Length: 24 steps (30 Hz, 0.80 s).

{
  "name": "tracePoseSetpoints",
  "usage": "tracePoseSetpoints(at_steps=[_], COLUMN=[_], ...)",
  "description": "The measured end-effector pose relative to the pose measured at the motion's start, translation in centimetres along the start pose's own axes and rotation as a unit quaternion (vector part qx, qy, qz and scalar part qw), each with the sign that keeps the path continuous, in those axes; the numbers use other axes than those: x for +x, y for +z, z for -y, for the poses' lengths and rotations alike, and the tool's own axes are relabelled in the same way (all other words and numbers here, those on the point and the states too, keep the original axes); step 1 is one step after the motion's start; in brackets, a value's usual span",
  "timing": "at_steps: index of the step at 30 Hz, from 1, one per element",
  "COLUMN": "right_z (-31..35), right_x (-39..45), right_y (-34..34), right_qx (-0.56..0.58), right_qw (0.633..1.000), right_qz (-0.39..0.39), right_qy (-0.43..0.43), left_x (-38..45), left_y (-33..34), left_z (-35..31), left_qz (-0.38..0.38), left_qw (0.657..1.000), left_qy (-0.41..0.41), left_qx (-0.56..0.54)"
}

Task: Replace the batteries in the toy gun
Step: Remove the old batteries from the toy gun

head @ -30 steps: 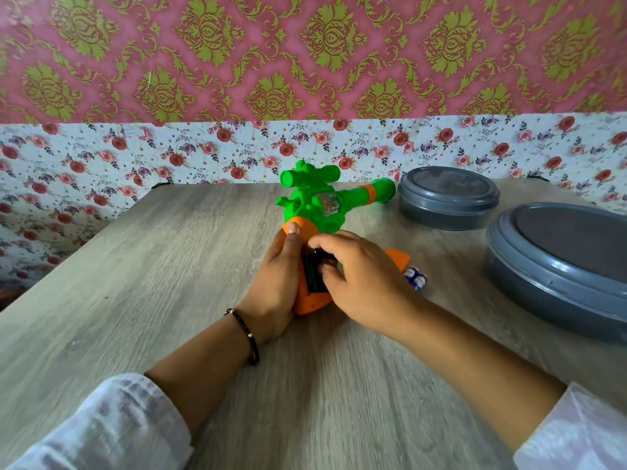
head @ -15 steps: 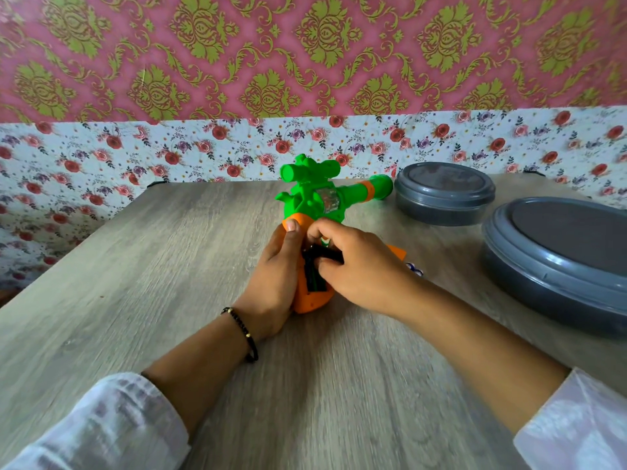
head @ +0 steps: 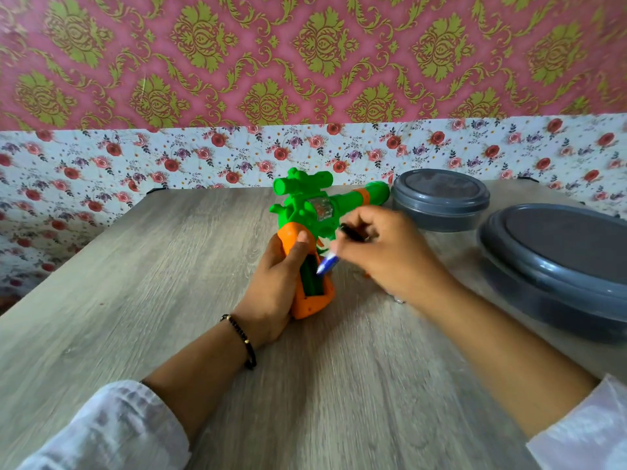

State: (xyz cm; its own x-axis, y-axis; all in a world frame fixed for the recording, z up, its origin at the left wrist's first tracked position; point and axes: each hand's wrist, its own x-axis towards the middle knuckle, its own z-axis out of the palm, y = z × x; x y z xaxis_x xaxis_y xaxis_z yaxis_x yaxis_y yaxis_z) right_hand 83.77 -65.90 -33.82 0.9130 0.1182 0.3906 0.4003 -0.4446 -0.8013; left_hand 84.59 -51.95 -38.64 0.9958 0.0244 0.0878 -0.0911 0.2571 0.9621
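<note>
- Head view: left hand (head: 271, 283) grips the toy gun (head: 305, 239); its battery compartment (head: 310, 279) lies open.
- Right hand (head: 380, 252) pinches a blue battery (head: 326, 265) beside it; inserting and closing remain.

The toy gun (head: 307, 212) looks like moulded plastic, bright green above with a slight sheen, and orange at the grip (head: 310, 305), which has a pebbled, dotted texture near its lower end. A small clear plastic window (head: 321, 209) sits in the green body. The battery (head: 326, 265) has a glossy blue and white wrapper, blurred. The counter (head: 169, 283) shows a grey wood grain with a matt finish. Both round containers, the small one (head: 440, 201) and the large one (head: 556, 269), are grey plastic with smooth, softly shiny rims and duller lid centres. The sleeves (head: 112, 432) are thin white cloth. A bracelet (head: 242, 337) of small dark beads looks glossy. The wall covering (head: 305, 62) appears to be printed paper.
</note>
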Motion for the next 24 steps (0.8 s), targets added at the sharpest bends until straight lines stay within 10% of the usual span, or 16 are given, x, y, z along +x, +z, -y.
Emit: tracePoseSetpoints(at_steps=[10, 19, 24], right_z=[-2.7, -4.7, -4.5], right_x=[-0.5, -1.2, -1.3], right_y=[-7.3, -7.4, -7.1], right_qx=[-0.025, -0.092, -0.227], right_qw=[0.954, 0.934, 0.945], right_qz=[0.131, 0.082, 0.035], right_qy=[0.270, 0.336, 0.233], left_x=[0.3, -0.4, 0.2], left_y=[-0.4, -0.6, -1.8], left_z=[0.6, 0.1, -0.6], left_qz=[-0.021, -0.073, -0.084], left_qw=[0.999, 0.932, 0.908], left_qy=[-0.010, 0.078, 0.066], left_qx=[0.047, 0.348, 0.405])
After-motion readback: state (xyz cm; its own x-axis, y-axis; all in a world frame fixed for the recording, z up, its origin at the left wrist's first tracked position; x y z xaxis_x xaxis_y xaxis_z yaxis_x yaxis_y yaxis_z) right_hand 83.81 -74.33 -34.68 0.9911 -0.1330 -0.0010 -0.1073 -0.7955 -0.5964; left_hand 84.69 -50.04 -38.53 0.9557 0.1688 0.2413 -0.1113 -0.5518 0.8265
